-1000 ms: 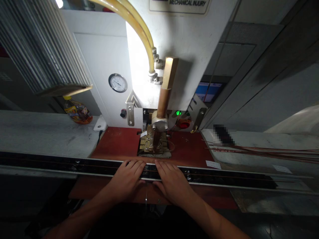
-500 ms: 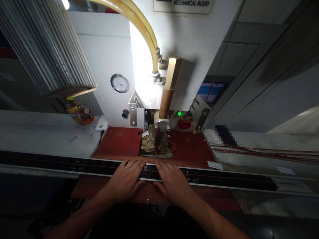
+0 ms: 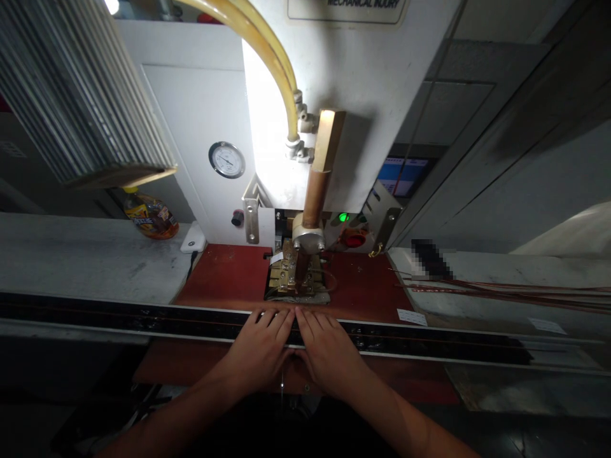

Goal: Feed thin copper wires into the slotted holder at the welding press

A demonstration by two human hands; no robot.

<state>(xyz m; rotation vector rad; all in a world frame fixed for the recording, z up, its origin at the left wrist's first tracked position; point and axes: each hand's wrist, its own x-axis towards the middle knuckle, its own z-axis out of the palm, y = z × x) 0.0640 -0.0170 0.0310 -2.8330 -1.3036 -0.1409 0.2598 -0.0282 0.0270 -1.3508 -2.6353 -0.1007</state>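
As both hands sit at mid-length of the rail (image 3: 191, 321), the left (image 3: 262, 346) and right (image 3: 331, 350) are almost meeting, index fingers just beside each other. Left fingers are a little spread, right ones nearly pressed together; each set reaches over the far rim, thumb at the near side, pinching the rail across its width. And what a long one it is! Its long axis runs left to right, dipping slightly toward the right, along the near edge of the surface (image 3: 76, 254) and over the red board (image 3: 229, 273). Its left end runs out of view; toward the right, the black filling stops and pale channel carries on.

Up top on the machine (image 3: 205, 102), the plate (image 3: 346, 9) reads "MECHANICAL INJURY", any line above it cut off. Over on the left, the bottle (image 3: 151, 216) wears a bright label, its lettering too blurred to read; the gauge (image 3: 226, 159) faces out, figures too small. On the right, the screen (image 3: 403, 175) shows blue, its text unreadable, and two slips, one (image 3: 412, 317) by the board's right edge, another (image 3: 547, 326) farther right, carry tiny print. Green glows the light (image 3: 343, 217), above and left of the red button (image 3: 354, 240). Copper wires (image 3: 501, 292) stretch off to the right edge, beyond the rail.
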